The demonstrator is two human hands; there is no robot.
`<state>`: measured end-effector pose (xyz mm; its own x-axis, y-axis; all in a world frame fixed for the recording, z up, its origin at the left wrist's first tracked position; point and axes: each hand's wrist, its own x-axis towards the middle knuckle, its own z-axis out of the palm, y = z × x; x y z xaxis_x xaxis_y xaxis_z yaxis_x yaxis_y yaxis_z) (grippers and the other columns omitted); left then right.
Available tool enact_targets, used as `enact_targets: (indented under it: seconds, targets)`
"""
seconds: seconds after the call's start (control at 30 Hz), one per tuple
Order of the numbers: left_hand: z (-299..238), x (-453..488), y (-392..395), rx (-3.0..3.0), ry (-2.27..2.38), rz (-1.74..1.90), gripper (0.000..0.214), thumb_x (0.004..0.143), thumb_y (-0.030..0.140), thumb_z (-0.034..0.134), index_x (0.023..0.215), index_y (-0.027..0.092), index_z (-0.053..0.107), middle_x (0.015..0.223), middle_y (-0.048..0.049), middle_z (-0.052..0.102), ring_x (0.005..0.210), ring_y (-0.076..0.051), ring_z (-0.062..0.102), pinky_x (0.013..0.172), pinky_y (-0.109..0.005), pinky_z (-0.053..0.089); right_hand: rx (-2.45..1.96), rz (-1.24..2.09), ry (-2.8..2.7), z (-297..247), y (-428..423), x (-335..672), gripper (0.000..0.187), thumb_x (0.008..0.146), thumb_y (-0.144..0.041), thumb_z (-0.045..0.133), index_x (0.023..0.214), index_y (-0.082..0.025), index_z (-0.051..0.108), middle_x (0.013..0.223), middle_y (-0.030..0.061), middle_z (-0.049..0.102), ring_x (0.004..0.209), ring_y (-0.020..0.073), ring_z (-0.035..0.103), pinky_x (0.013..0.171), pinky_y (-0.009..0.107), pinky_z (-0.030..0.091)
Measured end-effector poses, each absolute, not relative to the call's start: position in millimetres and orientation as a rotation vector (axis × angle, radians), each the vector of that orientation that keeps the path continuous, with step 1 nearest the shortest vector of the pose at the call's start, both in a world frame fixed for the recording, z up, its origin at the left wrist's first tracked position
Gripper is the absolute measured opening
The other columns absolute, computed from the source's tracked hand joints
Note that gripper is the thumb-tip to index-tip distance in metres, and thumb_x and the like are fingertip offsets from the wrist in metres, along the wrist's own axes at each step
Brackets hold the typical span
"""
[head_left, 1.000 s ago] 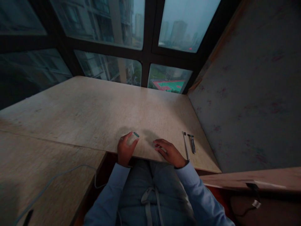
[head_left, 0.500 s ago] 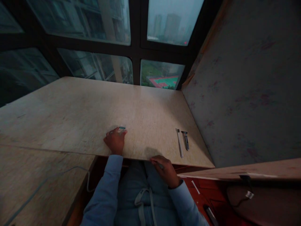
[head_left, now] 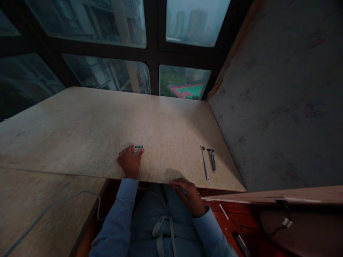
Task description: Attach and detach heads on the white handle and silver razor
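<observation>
**Small, light piece by the left hand**

The dark strip-like piece (head_left: 138, 146) at the left hand (head_left: 130, 161) looks light, stiff and maybe slippery; its short ends seem the best hold. That hand's thumb and fingers stand apart, grip unclear. The right hand (head_left: 188, 194) curls by the bench (head_left: 166, 132) edge, contents hidden.

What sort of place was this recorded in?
Probably a home's window corner, high above ground: dark-framed glass windows look down on a green-and-red sports court, a grey floral-patterned wall stands at right, and a beige mottled tabletop runs toward the windows.
</observation>
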<state>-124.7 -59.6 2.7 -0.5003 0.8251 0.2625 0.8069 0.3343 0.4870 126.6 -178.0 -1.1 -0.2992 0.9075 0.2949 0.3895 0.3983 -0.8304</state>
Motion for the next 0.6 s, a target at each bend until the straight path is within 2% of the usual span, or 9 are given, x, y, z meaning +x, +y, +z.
enact_targets:
  seconds: [0.1, 0.2, 0.23, 0.3, 0.37, 0.43, 0.5, 0.6]
  targets:
    - [1.8, -125.1, -59.9, 1.567, 2.541, 0.921, 0.046, 0.075, 0.044, 0.068, 0.112, 0.018, 0.066, 0.108, -0.0114, 0.071, 0.109, -0.034, 0.059, 0.092, -0.047, 0.042, -1.160, 0.824, -1.784, 6.3, -171.5, 143.4, 0.018, 0.095, -0.024, 0.054, 0.100, -0.023, 0.071, 0.094, 0.0069, 0.073, 0.090, 0.0192, 0.069, 0.080, 0.032, 0.055]
    - [-0.4, -126.4, -59.4, 1.568, 2.535, 0.940, 0.045, 0.075, 0.045, 0.069, 0.111, 0.018, 0.066, 0.106, -0.0113, 0.072, 0.108, -0.034, 0.059, 0.093, -0.049, 0.042, -1.321, 0.661, -1.658, 14.9, -156.9, 178.3, 0.020, 0.095, -0.030, 0.053, 0.100, -0.021, 0.070, 0.098, 0.0091, 0.072, 0.093, 0.0208, 0.067, 0.082, 0.034, 0.054]
    - [-1.5, -127.1, -59.1, 1.581, 2.524, 0.948, 0.046, 0.076, 0.046, 0.069, 0.112, 0.018, 0.066, 0.107, -0.0120, 0.072, 0.108, -0.035, 0.059, 0.093, -0.049, 0.042, -1.399, 0.575, -1.586, 17.2, -150.6, 192.8, 0.021, 0.095, -0.033, 0.053, 0.100, -0.021, 0.069, 0.099, 0.0098, 0.072, 0.091, 0.0209, 0.067, 0.079, 0.034, 0.055]
    - [-4.1, -128.9, -58.0, 1.611, 2.493, 0.983, 0.047, 0.078, 0.048, 0.066, 0.112, 0.016, 0.066, 0.109, -0.0142, 0.071, 0.108, -0.035, 0.059, 0.094, -0.050, 0.043, -1.580, 0.422, -1.430, 19.9, -137.1, 221.8, 0.029, 0.093, -0.041, 0.053, 0.106, -0.019, 0.066, 0.102, 0.0117, 0.069, 0.088, 0.0214, 0.066, 0.070, 0.032, 0.054]
    - [-7.2, -131.0, -56.7, 1.623, 2.467, 1.038, 0.047, 0.078, 0.048, 0.066, 0.110, 0.014, 0.067, 0.108, -0.0151, 0.071, 0.107, -0.035, 0.060, 0.094, -0.049, 0.045, -1.743, 0.302, -1.350, 19.6, -124.1, 244.6, 0.044, 0.087, -0.050, 0.057, 0.114, -0.015, 0.062, 0.106, 0.0145, 0.066, 0.082, 0.0226, 0.065, 0.063, 0.033, 0.053]
    - [-10.5, -133.2, -55.4, 1.627, 2.444, 1.103, 0.045, 0.077, 0.047, 0.066, 0.108, 0.014, 0.068, 0.107, -0.0151, 0.071, 0.105, -0.034, 0.061, 0.094, -0.049, 0.046, -1.896, 0.220, -1.387, 16.9, -113.8, 256.4, 0.059, 0.081, -0.057, 0.062, 0.120, -0.012, 0.059, 0.108, 0.0173, 0.065, 0.083, 0.0247, 0.064, 0.069, 0.037, 0.053]
    - [-13.0, -135.0, -54.6, 1.622, 2.427, 1.153, 0.043, 0.077, 0.045, 0.065, 0.106, 0.014, 0.069, 0.105, -0.0146, 0.071, 0.104, -0.034, 0.062, 0.095, -0.049, 0.046, -2.037, 0.207, -1.466, 12.7, -107.1, 257.0, 0.066, 0.078, -0.057, 0.066, 0.125, -0.011, 0.056, 0.108, 0.0185, 0.065, 0.086, 0.0266, 0.065, 0.075, 0.040, 0.052]
    - [-14.3, -136.1, -54.9, 1.593, 2.414, 1.187, 0.039, 0.077, 0.045, 0.063, 0.102, 0.015, 0.069, 0.103, -0.0138, 0.071, 0.103, -0.034, 0.062, 0.095, -0.049, 0.047, -2.182, 0.195, -1.542, 7.1, -102.5, 247.3, 0.060, 0.080, -0.049, 0.067, 0.126, -0.012, 0.056, 0.111, 0.0194, 0.065, 0.090, 0.0276, 0.065, 0.076, 0.037, 0.050]
